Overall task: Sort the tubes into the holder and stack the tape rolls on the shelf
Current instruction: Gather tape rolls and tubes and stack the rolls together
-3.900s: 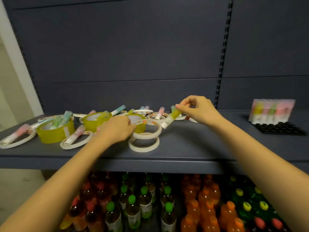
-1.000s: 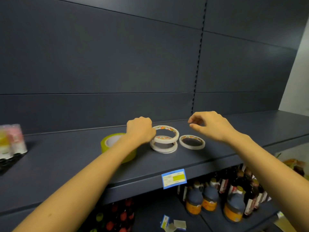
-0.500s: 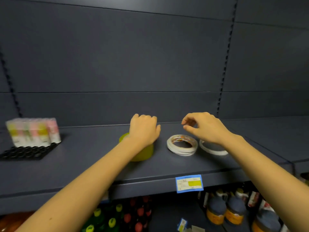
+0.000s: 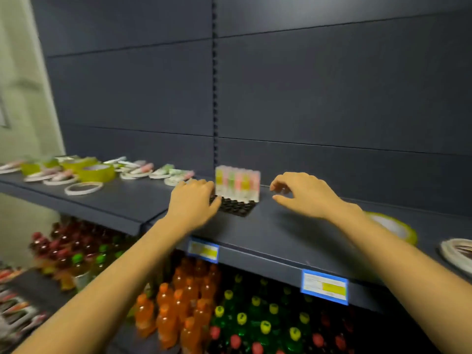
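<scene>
Hovering noted either side of holder (image 4: 240,211), mid-shelf (image 4: 281,226): left hand (image 4: 194,200) at left edge, right hand (image 4: 304,194) just right. Fingers (image 4: 283,180) loosely spread, nothing gripped. Loose tubes (image 4: 143,169) lie far left among tape rolls (image 4: 98,175); judged light, stiff, slick. Best pinched mid-barrel.

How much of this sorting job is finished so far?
Partly done. A row of standing tubes fills the back of the black holder, and a yellow roll and white rolls sit at the right. Nothing is in hand: left hand and right hand are empty beside the holder. Loose tubes and scattered tape rolls remain at the left end of the shelf.
</scene>
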